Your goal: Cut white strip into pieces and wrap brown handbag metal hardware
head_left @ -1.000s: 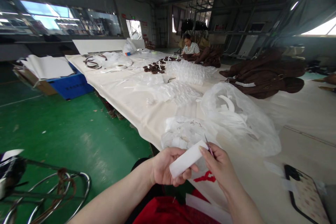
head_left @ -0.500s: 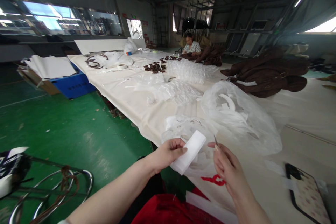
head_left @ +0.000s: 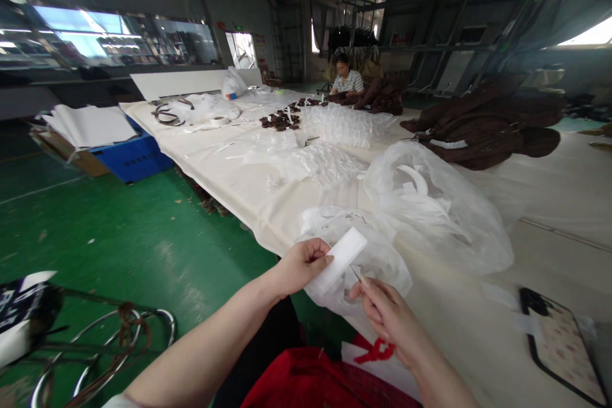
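One white strip (head_left: 348, 250) is pinched near the lap by the closed fingers of the left hand (head_left: 300, 266), apparently gripped at one side to leave its upper end free. The right hand (head_left: 389, 313) has its fingers closed on a thin pointed tool (head_left: 356, 274), tip beside the strip; contact is unclear. Behind sits a clear bag (head_left: 382, 261), seemingly kept within reach on the worktop (head_left: 459, 322). Brown garments (head_left: 492, 134) lie farther off.

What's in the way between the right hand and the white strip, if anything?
Nothing visible. The left hand holds the white strip, and the thin tool in the right hand points at its edge; whether it touches is unclear. The plastic bag shows behind them.
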Demonstrator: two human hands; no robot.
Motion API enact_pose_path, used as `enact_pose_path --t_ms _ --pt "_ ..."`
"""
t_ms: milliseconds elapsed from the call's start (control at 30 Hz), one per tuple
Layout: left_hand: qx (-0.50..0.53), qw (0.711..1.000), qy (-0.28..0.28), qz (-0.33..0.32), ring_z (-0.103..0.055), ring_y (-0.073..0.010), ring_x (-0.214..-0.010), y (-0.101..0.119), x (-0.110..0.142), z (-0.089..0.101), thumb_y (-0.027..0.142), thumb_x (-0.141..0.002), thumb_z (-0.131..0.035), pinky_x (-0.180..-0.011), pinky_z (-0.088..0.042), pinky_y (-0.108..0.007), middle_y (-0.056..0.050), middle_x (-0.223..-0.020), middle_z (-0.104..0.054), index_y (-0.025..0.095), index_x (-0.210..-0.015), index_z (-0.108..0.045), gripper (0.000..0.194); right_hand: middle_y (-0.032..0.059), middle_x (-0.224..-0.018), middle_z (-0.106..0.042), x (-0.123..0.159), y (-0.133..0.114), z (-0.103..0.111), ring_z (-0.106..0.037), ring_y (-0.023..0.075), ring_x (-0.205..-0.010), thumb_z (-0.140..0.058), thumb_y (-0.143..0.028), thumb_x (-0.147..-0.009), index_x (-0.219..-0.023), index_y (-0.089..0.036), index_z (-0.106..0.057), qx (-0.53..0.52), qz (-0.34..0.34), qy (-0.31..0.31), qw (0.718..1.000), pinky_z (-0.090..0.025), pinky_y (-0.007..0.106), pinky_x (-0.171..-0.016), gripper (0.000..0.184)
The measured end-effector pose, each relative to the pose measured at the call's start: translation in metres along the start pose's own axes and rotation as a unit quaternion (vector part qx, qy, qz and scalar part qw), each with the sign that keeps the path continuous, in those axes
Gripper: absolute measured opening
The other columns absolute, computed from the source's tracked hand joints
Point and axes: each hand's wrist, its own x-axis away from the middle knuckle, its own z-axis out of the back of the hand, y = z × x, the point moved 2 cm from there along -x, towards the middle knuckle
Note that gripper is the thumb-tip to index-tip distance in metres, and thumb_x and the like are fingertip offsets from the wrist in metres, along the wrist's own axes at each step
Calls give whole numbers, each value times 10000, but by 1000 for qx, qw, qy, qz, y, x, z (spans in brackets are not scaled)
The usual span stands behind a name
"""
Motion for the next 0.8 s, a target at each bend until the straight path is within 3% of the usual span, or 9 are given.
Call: enact_pose_path --t_ms 133,267,800 --pt "-3 1000 -28 -1 -358 -58 -522 -1 1 -1 565 -744 -691 -485 -256 -191 47 -619 -482 141 -840 -564 452 -116 -464 -249 -2 2 -4 -131 29 -355 -537 -674 -810 -762 -182 -611 -5 -1 -12 1000 -94 189 -349 499" --pt "-6 999 -51 11 -411 -72 -552 -2 3 -3 568 -741 -692 -503 -291 -197 7 -674 -562 127 -858 -600 465 -115 -459 -252 -4 1 -7 -139 19 -353 -549 -675 -808 -747 -179 -612 -6 -5 -14 1000 -103 182 -352 504" --pt "7 998 -58 7 -460 -83 -590 -2 7 3 557 -752 -686 -526 -346 -193 -21 -725 -614 111 -881 -651 465 -121 -447 -292 -7 2 -12 -168 14 -317 -555 -682 -797 -779 -157 -602 -26 -15 -22 999 -78 185 -331 528"
